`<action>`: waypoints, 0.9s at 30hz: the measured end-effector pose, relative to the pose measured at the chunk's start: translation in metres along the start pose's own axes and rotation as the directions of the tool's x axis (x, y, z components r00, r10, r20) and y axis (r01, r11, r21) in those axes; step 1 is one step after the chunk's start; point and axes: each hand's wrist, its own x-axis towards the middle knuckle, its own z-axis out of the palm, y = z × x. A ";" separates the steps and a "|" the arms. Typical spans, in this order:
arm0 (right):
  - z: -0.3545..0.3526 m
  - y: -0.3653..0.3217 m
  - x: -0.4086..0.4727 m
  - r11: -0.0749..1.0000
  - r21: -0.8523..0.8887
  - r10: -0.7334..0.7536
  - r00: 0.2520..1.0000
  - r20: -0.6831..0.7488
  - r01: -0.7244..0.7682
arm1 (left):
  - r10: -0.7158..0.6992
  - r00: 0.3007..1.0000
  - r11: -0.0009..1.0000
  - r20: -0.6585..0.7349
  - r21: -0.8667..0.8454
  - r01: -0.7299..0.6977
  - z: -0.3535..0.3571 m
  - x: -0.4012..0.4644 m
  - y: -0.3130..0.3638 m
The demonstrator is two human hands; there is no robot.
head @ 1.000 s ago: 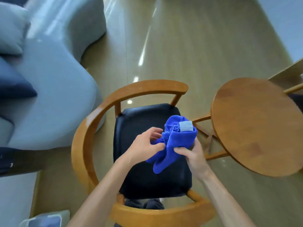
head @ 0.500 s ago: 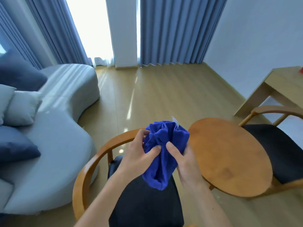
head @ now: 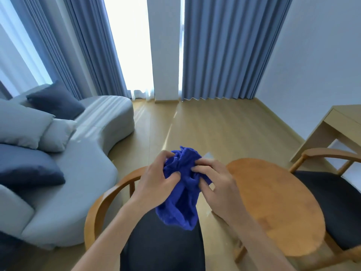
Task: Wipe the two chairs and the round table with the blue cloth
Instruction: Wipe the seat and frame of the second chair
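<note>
Both hands clench the bunched blue cloth in the air: left grip and right grip pinch its top, above the near chair, beside the round tabletop.

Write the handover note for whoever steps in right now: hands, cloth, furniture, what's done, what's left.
Left hand and right hand both grip the bunched blue cloth, held in the air above the near chair.
Round table stands right of that chair; the second chair is beyond it, far right.
Done: cloth in hand; it touches no surface, and no wiping is evident.
Left: wipe both chairs and the table.
</note>
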 end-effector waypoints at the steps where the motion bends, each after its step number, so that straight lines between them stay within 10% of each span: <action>1: -0.002 0.000 0.000 1.000 0.031 0.005 1.000 -0.004 -0.005 | 0.001 1.000 1.000 -0.011 -0.004 -0.002 -0.002 -0.002 0.004; 12: -0.031 -0.046 0.048 0.691 0.655 0.287 0.948 0.140 -0.306 | -0.393 0.919 0.888 -0.022 -0.269 0.373 -0.058 -0.014 -0.020; 17: -0.020 -0.063 0.061 0.793 0.522 0.156 0.933 0.324 -0.314 | -0.339 0.938 0.937 0.070 -0.062 0.344 -0.079 -0.023 -0.043; 21: -0.015 -0.062 0.063 0.809 0.510 0.256 0.956 0.141 -0.292 | -0.309 0.936 0.939 0.171 0.211 0.272 -0.098 -0.021 -0.053; 27: -0.013 -0.061 0.068 0.758 0.538 0.439 0.898 -0.005 -0.368 | -0.295 0.920 0.953 0.259 0.149 0.264 -0.121 -0.024 -0.056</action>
